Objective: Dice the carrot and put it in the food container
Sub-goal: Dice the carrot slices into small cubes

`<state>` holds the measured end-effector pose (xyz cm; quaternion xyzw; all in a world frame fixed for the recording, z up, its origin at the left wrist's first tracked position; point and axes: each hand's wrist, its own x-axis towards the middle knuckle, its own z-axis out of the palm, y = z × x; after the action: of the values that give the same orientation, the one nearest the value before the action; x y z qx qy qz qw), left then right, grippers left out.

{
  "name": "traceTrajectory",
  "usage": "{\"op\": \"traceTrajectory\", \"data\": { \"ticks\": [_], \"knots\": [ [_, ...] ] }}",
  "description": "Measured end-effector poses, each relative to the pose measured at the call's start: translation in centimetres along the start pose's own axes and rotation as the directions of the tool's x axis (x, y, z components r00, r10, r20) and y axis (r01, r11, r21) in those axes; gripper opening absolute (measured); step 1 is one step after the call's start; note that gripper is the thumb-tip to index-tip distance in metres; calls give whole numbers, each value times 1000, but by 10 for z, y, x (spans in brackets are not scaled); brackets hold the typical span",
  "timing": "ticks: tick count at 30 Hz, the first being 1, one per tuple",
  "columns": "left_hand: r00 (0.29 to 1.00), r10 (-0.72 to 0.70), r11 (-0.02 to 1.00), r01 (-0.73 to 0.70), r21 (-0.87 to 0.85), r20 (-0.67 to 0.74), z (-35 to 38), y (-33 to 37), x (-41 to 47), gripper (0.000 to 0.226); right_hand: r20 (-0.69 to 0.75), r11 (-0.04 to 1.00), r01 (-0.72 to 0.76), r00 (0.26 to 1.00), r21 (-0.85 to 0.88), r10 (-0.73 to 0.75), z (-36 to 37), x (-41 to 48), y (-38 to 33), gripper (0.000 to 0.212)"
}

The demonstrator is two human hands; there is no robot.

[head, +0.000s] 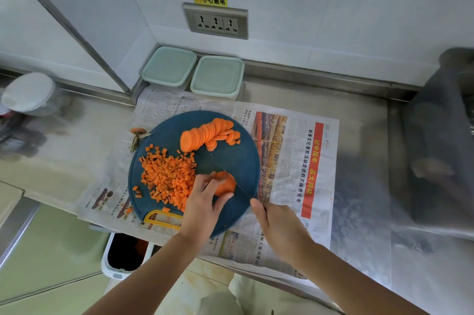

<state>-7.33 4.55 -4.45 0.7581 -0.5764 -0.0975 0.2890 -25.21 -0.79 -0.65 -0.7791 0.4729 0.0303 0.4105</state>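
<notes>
A round dark-blue cutting board (238, 160) lies on newspaper. On its left is a heap of diced carrot (169, 176); at its far side lies a row of carrot slices (205, 135). My left hand (205, 201) holds down a small stack of carrot slices (227, 185) near the board's front. My right hand (277, 222) grips a knife (230, 176) whose thin blade stands edge-down just right of that stack. Two lidded food containers (169, 68) (218, 77) stand against the back wall.
Newspaper (295, 160) covers the steel counter. A carrot top (138, 132) lies left of the board. A white bin (125, 253) hangs below the counter's front edge. A white lidded pot (28, 92) stands far left, a dark sink (441, 147) at right. A wall socket (216, 23) is above.
</notes>
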Motion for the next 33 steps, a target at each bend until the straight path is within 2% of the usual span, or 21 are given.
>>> {"op": "traceTrajectory", "data": {
  "ticks": [3,9,18,25,30,33],
  "knots": [
    [998,33,999,-33,-21,-46,4,-3,-1,26,41,999,-36,999,40,35,-7,5,-1,59],
    [993,75,996,-79,-51,-87,7,-8,-2,32,92,999,-50,995,-8,50,-13,9,-5,62],
    [989,95,990,-106,-89,-115,11,-9,-3,32,103,998,-60,993,-26,63,-5,20,-5,62],
    [990,98,991,-107,-84,-103,13,-10,-2,33,116,988,-131,986,82,121,-8,30,0,61],
    [997,30,991,-39,-127,-70,11,-7,-5,36,117,943,-170,983,287,142,-3,29,4,62],
    [998,8,993,-16,-117,-70,12,-5,-7,34,63,955,-125,992,268,112,-2,19,3,63]
  ]
}}
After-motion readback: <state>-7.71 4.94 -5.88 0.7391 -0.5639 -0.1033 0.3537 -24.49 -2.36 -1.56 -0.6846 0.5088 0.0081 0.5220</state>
